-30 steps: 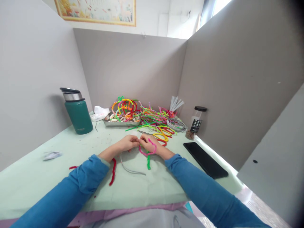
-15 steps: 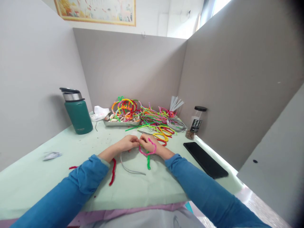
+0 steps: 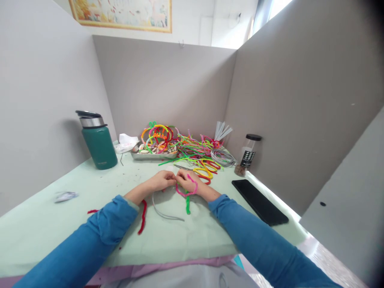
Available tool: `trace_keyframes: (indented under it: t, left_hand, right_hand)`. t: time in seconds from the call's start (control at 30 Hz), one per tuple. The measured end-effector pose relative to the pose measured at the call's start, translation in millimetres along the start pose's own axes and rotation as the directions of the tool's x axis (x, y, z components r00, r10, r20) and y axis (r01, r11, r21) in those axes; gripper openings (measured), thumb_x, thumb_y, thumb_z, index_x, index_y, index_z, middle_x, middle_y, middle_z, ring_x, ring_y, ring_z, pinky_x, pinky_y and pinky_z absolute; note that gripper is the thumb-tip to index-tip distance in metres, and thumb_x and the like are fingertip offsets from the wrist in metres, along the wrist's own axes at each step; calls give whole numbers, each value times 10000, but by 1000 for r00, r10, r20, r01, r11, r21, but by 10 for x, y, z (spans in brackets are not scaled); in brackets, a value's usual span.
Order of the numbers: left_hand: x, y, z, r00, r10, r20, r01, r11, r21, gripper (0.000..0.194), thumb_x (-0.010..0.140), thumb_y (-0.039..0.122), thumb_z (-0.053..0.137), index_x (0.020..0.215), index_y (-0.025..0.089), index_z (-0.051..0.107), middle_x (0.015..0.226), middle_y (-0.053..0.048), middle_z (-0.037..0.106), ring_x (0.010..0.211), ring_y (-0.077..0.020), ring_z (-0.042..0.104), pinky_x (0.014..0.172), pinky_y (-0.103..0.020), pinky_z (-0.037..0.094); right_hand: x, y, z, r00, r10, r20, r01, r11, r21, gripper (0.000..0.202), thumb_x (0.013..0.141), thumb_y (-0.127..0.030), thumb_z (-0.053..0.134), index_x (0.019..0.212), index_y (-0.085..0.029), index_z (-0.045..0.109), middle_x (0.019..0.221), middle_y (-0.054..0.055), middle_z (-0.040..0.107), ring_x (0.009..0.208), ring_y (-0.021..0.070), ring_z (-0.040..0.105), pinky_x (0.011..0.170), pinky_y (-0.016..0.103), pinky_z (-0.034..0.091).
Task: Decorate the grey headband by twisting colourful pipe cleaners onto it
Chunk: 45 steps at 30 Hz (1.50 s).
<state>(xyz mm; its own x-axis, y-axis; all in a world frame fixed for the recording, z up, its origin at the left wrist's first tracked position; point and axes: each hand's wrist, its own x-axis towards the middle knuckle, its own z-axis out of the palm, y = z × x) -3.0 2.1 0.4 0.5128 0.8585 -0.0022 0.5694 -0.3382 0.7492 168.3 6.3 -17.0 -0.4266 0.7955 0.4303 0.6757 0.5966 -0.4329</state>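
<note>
My left hand (image 3: 163, 180) and my right hand (image 3: 186, 181) meet fingertip to fingertip low over the table. Both pinch at one end of a fuzzy pink pipe cleaner (image 3: 183, 194), which bends in an open loop below and across the back of my right hand. What exactly lies between the fingertips is too small to see. A green pipe cleaner (image 3: 188, 205) hangs or lies just under the pink one, its upper part hidden. Thin grey wire (image 3: 168, 217) curves on the cloth near my left wrist. A red pipe cleaner (image 3: 143, 218) lies beside the left sleeve.
Behind the hands are scissors (image 3: 201, 172) with yellow and red handles, a metal tray (image 3: 154, 156) and piled pipe cleaners (image 3: 198, 147). A green bottle (image 3: 99, 146) stands left. At right are a coil of wire (image 3: 223, 158), a black-lidded jar (image 3: 247, 156) and a phone (image 3: 259, 202). Partitions enclose the table.
</note>
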Motion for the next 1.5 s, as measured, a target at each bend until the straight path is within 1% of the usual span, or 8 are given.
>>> trace_keyframes:
  t: [0.17,0.27,0.6,0.8,0.9,1.07,1.2,1.5]
  left_hand:
    - [5,-15,-3,1000,-10,-5,10,999,38,357,715,460,505,847,137,579,604,16,517,423,-68,409,407,-195,324]
    - [-6,9,-8,1000,1,0,-1,998,56,345,721,443,497,859,139,584,620,13,529,429,-70,416,404,-195,322]
    - [-31,63,-10,1000,10,-2,-10,998,59,297,728,402,495,832,135,574,623,11,527,432,-72,417,392,-190,323]
    - [-40,83,-10,1000,16,-6,-15,998,67,308,726,393,499,856,127,584,626,6,531,438,-70,421,390,-181,313]
    - [-52,108,-12,1000,18,-6,-18,997,73,311,726,398,497,854,128,585,598,18,506,430,-69,410,391,-183,314]
    - [-63,128,-12,1000,17,-21,-16,996,83,306,721,398,501,842,129,582,600,17,502,438,-73,410,389,-185,313]
    - [-58,123,-9,1000,10,-10,-9,997,79,303,723,394,499,845,128,582,617,8,521,437,-73,414,386,-184,310]
    - [-49,106,-12,1000,17,6,-17,998,60,302,730,400,503,844,130,574,613,15,512,434,-64,406,386,-176,309]
  right_hand:
    - [-1,5,4,1000,0,-3,0,1000,-5,197,839,-319,427,753,-173,528,695,7,596,624,114,500,540,212,301]
    - [0,18,11,1000,-22,-12,22,1000,-10,187,839,-309,430,750,-174,524,685,5,595,620,116,499,539,214,294]
    - [4,36,28,999,-37,-20,37,999,-5,192,839,-315,425,749,-176,522,681,5,593,612,115,494,533,216,284]
    - [8,64,48,998,-63,-27,62,998,-20,180,834,-305,433,751,-180,531,669,3,589,612,120,495,534,220,282]
    - [8,71,58,997,-71,-32,70,997,-19,176,833,-303,433,751,-182,531,668,0,587,609,119,493,532,220,281]
    - [9,64,54,997,-66,-30,66,998,-23,176,835,-298,429,753,-180,530,671,2,586,615,121,492,536,221,282]
    - [9,62,46,998,-62,-29,61,997,-38,174,835,-303,430,759,-181,528,674,4,587,619,123,494,538,221,283]
    - [1,38,30,999,-49,-18,48,998,-39,183,841,-302,422,761,-180,531,680,6,594,623,123,504,541,218,295]
